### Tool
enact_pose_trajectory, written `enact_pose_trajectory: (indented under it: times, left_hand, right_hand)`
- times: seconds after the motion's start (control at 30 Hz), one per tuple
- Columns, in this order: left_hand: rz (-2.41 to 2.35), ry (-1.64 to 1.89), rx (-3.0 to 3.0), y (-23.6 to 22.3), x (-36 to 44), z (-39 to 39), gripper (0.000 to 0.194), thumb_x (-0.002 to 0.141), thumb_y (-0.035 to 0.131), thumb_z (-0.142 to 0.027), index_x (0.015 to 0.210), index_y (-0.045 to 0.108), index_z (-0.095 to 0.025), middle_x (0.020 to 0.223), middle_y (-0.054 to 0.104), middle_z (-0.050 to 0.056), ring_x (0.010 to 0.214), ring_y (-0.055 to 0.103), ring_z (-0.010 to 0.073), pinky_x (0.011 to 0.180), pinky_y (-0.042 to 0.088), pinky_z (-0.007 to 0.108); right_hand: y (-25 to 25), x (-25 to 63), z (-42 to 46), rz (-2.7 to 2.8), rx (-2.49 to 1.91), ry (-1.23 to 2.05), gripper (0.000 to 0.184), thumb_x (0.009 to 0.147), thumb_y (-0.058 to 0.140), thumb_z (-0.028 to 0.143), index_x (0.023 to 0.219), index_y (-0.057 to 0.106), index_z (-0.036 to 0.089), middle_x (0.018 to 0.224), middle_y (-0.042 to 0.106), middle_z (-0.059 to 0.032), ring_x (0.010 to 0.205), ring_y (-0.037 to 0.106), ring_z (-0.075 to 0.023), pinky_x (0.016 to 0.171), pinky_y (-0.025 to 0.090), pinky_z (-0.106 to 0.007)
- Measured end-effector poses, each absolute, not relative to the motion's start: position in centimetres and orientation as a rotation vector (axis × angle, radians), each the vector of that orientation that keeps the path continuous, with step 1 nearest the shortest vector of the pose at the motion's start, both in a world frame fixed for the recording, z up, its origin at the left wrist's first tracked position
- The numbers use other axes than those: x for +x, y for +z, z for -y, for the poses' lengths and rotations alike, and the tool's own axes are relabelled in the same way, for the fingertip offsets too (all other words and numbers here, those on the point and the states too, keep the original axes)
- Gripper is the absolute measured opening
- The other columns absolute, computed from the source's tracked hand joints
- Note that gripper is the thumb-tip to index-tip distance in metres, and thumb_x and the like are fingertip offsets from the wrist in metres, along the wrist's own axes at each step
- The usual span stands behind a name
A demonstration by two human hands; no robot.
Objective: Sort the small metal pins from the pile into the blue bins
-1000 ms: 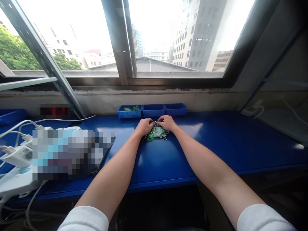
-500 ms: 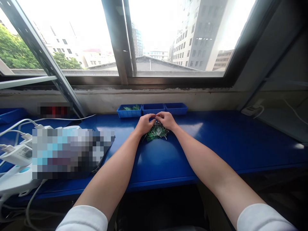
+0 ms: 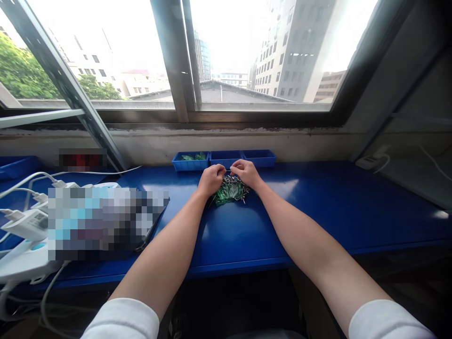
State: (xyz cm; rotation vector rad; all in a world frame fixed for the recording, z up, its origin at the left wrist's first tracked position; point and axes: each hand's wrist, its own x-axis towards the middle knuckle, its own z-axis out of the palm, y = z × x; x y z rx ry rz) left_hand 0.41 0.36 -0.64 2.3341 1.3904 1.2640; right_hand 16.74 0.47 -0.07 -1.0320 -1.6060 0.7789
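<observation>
Two bare hands are hovering at the far side of a small heap on the blue desk (image 3: 318, 207), straight ahead of you. Your left hand (image 3: 212, 180) is sitting nearly closed, thumb by fingertips; your right hand (image 3: 246, 173) is mirroring it, a small gap between them. Something thin may be bridging that gap, too small to be sure, so you can't tell what either is gripping. Shiny metal pieces (image 3: 233, 179) are lying loose along the heap's far part, green pieces (image 3: 229, 192) nearer you. Metal is looking light, stiff, likely slippery and prone to rolling: pinch mid-length. Green ones are looking thin, light, probably soft: take an edge. Three blue bins (image 3: 190, 165) are standing behind, the left one holding similar green stuff.
</observation>
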Motion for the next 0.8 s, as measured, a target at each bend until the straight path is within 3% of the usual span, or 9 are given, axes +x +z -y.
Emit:
enact_pose_trajectory:
  times: [0.37,0.57,0.7,0.8]
  left_hand:
    - [-1.415,1.253,2.295,-0.9,0.2,-0.5,0.025,0.087,0.041,-0.030,0.084,0.064,-0.020,0.082,0.066,0.002,0.077,0.058,0.0166,0.071,0.044,0.026]
    - [-1.532,1.297,2.228,-0.8,0.2,-0.6,0.026,0.086,0.044,-0.029,0.098,0.063,-0.018,0.094,0.066,0.006,0.084,0.059,0.0183,0.079,0.046,0.028]
    - [-1.524,1.318,2.254,-0.7,0.1,-0.5,0.024,0.084,0.045,-0.024,0.096,0.064,-0.017,0.093,0.066,0.006,0.084,0.059,0.0180,0.079,0.046,0.028]
    - [-1.472,1.341,2.281,-0.7,0.1,-0.5,0.024,0.085,0.044,-0.023,0.095,0.065,-0.017,0.093,0.066,0.005,0.085,0.059,0.0174,0.078,0.046,0.027]
  right_hand:
    - [-0.1,17.4,-0.6,1.563,-0.962,0.837,0.028,0.069,0.059,0.042,0.073,0.068,0.016,0.067,0.067,-0.0037,0.055,0.053,-0.0130,0.055,0.043,-0.026]
    - [-0.1,18.2,-1.0,1.588,-1.244,0.326,0.024,0.072,0.055,0.035,0.084,0.067,0.018,0.083,0.068,-0.0035,0.080,0.057,-0.0195,0.075,0.045,-0.032]
    - [-0.3,18.9,-1.4,1.645,-1.489,0.014,0.032,0.074,0.054,0.033,0.100,0.065,0.019,0.105,0.064,-0.0064,0.103,0.046,-0.0261,0.089,0.038,-0.040]
    - [-0.7,19.3,-1.8,1.645,-1.658,-0.039,0.040,0.076,0.052,0.035,0.112,0.061,0.020,0.120,0.057,-0.0077,0.106,0.041,-0.0292,0.089,0.035,-0.045]
